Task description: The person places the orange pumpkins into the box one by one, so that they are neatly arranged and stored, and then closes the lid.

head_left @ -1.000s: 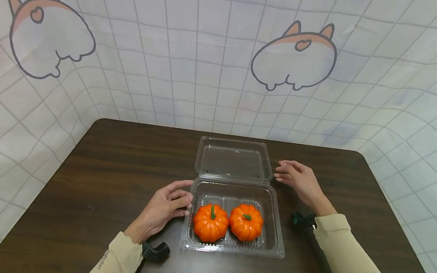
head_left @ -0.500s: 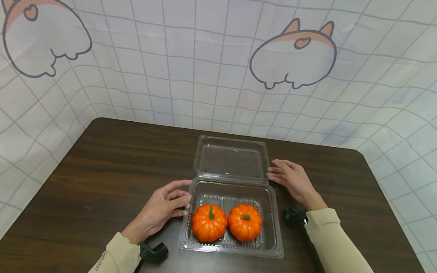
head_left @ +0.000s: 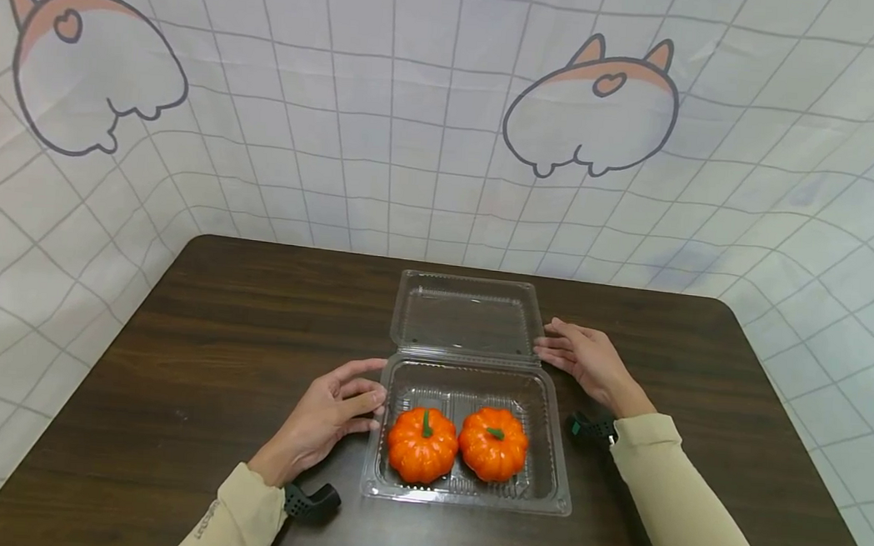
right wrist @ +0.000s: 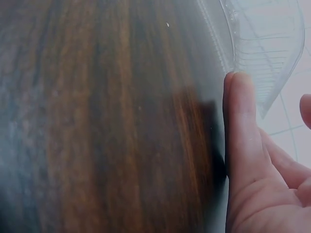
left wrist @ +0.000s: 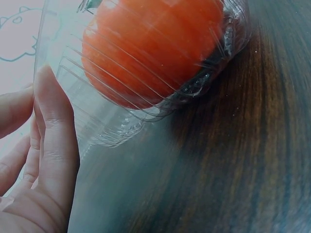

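Observation:
A clear plastic clamshell container (head_left: pixel 468 502) lies unfolded on the table, its lid (head_left: pixel 468 312) laid back toward the wall. Two small orange pumpkins with green stems, a left pumpkin (head_left: pixel 422 446) and a right pumpkin (head_left: pixel 493 445), sit side by side in the base. My left hand (head_left: pixel 331 413) pinches the left rim of the base; in the left wrist view its thumb (left wrist: pixel 56 121) and a finger lie on either side of the edge. Beside the lid's right edge is my right hand (head_left: pixel 585 361), fingers loosely bent, fingertips right at the lid near the hinge.
The dark wood table (head_left: pixel 214 360) extends on both sides of the container. A white grid-patterned cloth (head_left: pixel 445 140) with cartoon drawings hangs behind and along the sides. A black wrist strap (head_left: pixel 310 503) is on the left wrist.
My right hand has moved left to the lid's right edge and then stayed there. The left hand, the container and the pumpkins have kept their places.

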Motion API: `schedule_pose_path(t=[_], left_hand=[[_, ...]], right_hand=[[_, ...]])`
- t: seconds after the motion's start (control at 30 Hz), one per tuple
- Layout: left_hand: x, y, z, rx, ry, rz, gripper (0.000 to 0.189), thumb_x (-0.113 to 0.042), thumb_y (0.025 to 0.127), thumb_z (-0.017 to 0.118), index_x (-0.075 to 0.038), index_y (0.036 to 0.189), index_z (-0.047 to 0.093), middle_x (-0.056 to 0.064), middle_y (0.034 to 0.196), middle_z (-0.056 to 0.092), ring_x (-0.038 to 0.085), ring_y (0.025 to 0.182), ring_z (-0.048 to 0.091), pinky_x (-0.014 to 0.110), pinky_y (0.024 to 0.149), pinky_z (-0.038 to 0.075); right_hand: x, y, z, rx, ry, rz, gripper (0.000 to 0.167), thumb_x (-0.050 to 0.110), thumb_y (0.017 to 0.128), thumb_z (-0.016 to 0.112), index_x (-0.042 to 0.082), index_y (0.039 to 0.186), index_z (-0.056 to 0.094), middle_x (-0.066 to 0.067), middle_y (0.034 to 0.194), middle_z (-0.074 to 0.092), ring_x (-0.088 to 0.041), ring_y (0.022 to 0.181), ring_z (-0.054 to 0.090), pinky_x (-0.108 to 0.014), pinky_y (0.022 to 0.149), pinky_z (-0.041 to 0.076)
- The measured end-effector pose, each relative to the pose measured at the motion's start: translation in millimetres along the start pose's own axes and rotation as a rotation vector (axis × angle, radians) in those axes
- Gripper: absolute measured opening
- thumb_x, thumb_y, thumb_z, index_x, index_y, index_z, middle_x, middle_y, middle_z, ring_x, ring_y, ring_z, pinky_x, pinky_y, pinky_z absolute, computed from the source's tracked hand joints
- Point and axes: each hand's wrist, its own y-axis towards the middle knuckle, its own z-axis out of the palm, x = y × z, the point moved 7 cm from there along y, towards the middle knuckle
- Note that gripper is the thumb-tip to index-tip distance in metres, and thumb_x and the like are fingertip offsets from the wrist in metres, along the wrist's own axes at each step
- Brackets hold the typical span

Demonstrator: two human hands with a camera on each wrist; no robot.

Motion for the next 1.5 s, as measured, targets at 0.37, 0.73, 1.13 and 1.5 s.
schedule_pose_path(t=[0.37, 0.73, 1.13, 1.5], left_hand=[[-1.4, 0.1, 0.6, -0.002, 0.007, -0.003, 0.063, -0.012, 0.094, 0.076, -0.012, 0.151, 0.049, 0.000, 0.106, 0.069, 0.013, 0.090, 0.067, 0.027, 0.079, 0.065], [-2.2, -0.7, 1.7, -0.006, 0.016, 0.000, 0.063, -0.014, 0.094, 0.076, -0.012, 0.151, 0.049, 0.000, 0.106, 0.069, 0.013, 0.089, 0.067, 0.027, 0.078, 0.065], [-2.1, -0.9, 1.5, -0.003, 0.026, -0.002, 0.063, -0.014, 0.095, 0.076, -0.012, 0.151, 0.049, 0.000, 0.107, 0.068, 0.013, 0.088, 0.067, 0.026, 0.078, 0.064], [-2.2, -0.4, 1.3, -0.004, 0.020, 0.000, 0.062, -0.013, 0.095, 0.076, -0.011, 0.151, 0.049, 0.000, 0.107, 0.068, 0.013, 0.089, 0.067, 0.027, 0.078, 0.065]], right_hand=[[2, 1.4, 4, 0.034, 0.020, 0.003, 0.074, 0.043, 0.107, 0.054, -0.012, 0.153, 0.035, 0.002, 0.108, 0.076, -0.006, 0.100, 0.076, -0.019, 0.091, 0.060], [2, 3.1, 7, 0.042, -0.068, 0.012, 0.066, 0.040, 0.109, 0.051, -0.012, 0.150, 0.042, 0.003, 0.110, 0.076, -0.005, 0.100, 0.075, -0.018, 0.090, 0.060], [0, 4.9, 13, 0.077, -0.058, 0.046, 0.065, 0.041, 0.110, 0.049, -0.011, 0.149, 0.044, 0.003, 0.107, 0.079, -0.006, 0.098, 0.077, -0.020, 0.089, 0.061], [9, 2.4, 14, 0.085, -0.040, 0.023, 0.067, 0.041, 0.109, 0.050, -0.011, 0.151, 0.041, 0.001, 0.112, 0.077, -0.009, 0.102, 0.076, -0.022, 0.093, 0.061]])
